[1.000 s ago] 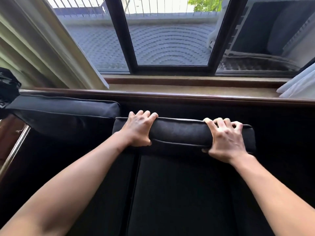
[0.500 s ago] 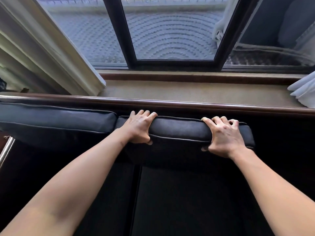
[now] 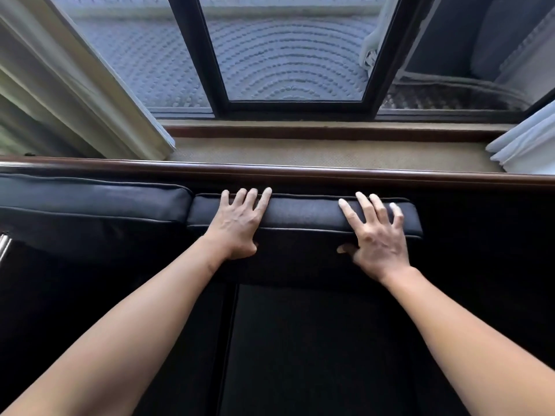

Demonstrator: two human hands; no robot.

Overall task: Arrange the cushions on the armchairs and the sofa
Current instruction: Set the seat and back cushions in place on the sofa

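Observation:
A dark back cushion [image 3: 303, 216] stands upright against the sofa's wooden back rail [image 3: 300, 172]. My left hand [image 3: 240, 223] lies flat on its top near the left end, fingers straight, thumb on the front face. My right hand [image 3: 377, 235] rests on the top near the right end, fingers splayed, thumb against the front below the piping. A second dark back cushion [image 3: 90, 202] stands to the left, touching the first. The dark seat cushion [image 3: 300, 349] lies below my forearms.
Behind the rail are a strip of beige carpet [image 3: 315, 153] and a dark-framed window [image 3: 294, 106]. A pale curtain [image 3: 75, 85] hangs at the left and a white one [image 3: 525, 142] at the right. A metal bar [image 3: 4, 244] shows at the far left edge.
The cushion has moved back against the rail. Both hands went from curled around its top edge to lying flatter on it with fingers spread.

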